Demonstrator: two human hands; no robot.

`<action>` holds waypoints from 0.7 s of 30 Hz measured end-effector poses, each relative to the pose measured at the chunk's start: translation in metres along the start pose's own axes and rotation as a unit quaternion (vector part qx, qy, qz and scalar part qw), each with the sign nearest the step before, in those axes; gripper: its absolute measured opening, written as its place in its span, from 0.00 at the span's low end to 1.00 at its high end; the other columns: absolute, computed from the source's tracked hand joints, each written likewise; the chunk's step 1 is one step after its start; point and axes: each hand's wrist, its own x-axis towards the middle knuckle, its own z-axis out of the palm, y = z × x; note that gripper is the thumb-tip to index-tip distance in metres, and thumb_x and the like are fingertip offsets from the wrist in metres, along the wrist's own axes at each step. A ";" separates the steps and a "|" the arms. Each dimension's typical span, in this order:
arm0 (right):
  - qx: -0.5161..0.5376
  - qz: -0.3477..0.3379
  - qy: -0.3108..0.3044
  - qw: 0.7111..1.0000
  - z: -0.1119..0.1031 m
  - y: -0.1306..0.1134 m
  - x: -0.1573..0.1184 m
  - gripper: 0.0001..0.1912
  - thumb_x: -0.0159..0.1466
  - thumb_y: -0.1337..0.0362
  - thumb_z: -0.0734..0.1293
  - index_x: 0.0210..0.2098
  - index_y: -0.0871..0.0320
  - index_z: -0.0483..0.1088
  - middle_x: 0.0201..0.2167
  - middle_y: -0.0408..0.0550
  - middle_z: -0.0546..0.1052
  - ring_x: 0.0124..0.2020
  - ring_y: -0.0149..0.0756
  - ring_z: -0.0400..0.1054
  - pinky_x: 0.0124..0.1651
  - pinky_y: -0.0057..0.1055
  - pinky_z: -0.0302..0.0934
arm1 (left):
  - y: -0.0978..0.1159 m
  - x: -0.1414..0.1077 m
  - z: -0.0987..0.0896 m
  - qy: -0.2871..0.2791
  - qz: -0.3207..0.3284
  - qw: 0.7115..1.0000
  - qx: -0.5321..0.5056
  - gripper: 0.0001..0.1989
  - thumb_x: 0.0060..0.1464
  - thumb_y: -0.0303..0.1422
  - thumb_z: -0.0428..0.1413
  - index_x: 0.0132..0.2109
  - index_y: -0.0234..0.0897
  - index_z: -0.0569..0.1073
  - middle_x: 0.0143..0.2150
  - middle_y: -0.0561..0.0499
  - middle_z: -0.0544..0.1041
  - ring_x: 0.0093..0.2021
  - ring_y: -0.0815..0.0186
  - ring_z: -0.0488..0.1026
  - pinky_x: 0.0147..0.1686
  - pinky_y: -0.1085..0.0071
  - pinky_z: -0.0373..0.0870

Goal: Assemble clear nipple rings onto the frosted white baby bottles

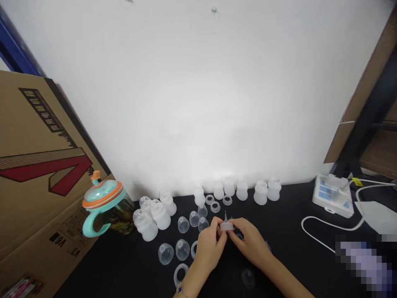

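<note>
Both my hands meet over the black table, pinching a white baby bottle collar (226, 226) from either side. A clear pointed tip, which looks like a teat, sticks up through the collar. My left hand (208, 244) has its fingers closed on the collar's left edge, and my right hand (249, 240) grips the right edge. Left of my left hand lie several clear dome caps (182, 249) and a loose collar ring (181, 274). Beyond my hands are more collar rings (215, 207). A clear teat (248, 278) lies below my right hand.
White bottles (260, 193) stand along the wall, with capped bottles (160, 215) grouped at left. A teal-handled jug (102, 207) stands beside a cardboard box (40, 145). On the right are a power strip (333, 195), a white cable (322, 227) and a pixelated patch.
</note>
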 end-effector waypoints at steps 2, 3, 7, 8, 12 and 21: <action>0.001 0.001 0.001 1.000 -0.001 -0.001 0.000 0.09 0.66 0.65 0.62 0.42 0.55 0.74 0.39 0.49 0.79 0.41 0.42 0.72 0.45 0.37 0.64 | 0.001 -0.001 -0.001 -0.005 -0.001 1.000 0.002 0.04 0.61 0.32 0.48 0.41 0.41 0.67 0.24 0.57 0.68 0.24 0.66 0.68 0.27 0.74 0.56; 0.002 0.002 0.002 1.000 -0.001 -0.001 0.000 0.09 0.66 0.65 0.62 0.42 0.56 0.74 0.39 0.50 0.79 0.41 0.42 0.72 0.46 0.37 0.64 | 0.002 -0.002 -0.001 -0.006 0.000 1.000 0.005 0.04 0.62 0.33 0.48 0.41 0.41 0.67 0.24 0.57 0.68 0.24 0.66 0.68 0.27 0.74 0.55; 0.012 0.007 0.006 1.000 -0.001 -0.002 -0.001 0.10 0.66 0.65 0.62 0.43 0.56 0.74 0.40 0.50 0.79 0.42 0.42 0.72 0.47 0.38 0.63 | 0.005 -0.003 -0.003 -0.006 0.008 1.000 0.014 0.04 0.62 0.34 0.47 0.40 0.42 0.66 0.24 0.58 0.68 0.24 0.66 0.69 0.27 0.73 0.55; 0.014 0.007 0.007 1.000 -0.001 -0.002 -0.001 0.10 0.66 0.65 0.62 0.43 0.56 0.74 0.40 0.50 0.79 0.42 0.42 0.72 0.47 0.38 0.63 | 0.005 -0.003 -0.004 -0.005 0.010 1.000 0.015 0.04 0.62 0.34 0.47 0.40 0.42 0.66 0.24 0.58 0.68 0.24 0.66 0.69 0.27 0.74 0.55; 0.015 0.001 0.014 1.000 0.000 -0.004 0.000 0.09 0.65 0.65 0.62 0.42 0.56 0.73 0.40 0.50 0.78 0.41 0.42 0.71 0.47 0.38 0.62 | 0.005 -0.002 -0.003 -0.003 0.017 1.000 0.010 0.05 0.63 0.34 0.47 0.40 0.42 0.66 0.24 0.57 0.69 0.25 0.65 0.70 0.27 0.73 0.56; 0.001 0.005 0.009 1.000 -0.001 -0.011 0.000 0.07 0.66 0.65 0.61 0.37 0.55 0.71 0.33 0.46 0.76 0.36 0.40 0.69 0.41 0.34 0.60 | 0.008 -0.004 -0.002 -0.009 0.004 1.000 -0.029 0.08 0.65 0.37 0.44 0.42 0.41 0.65 0.23 0.56 0.69 0.23 0.64 0.69 0.27 0.72 0.55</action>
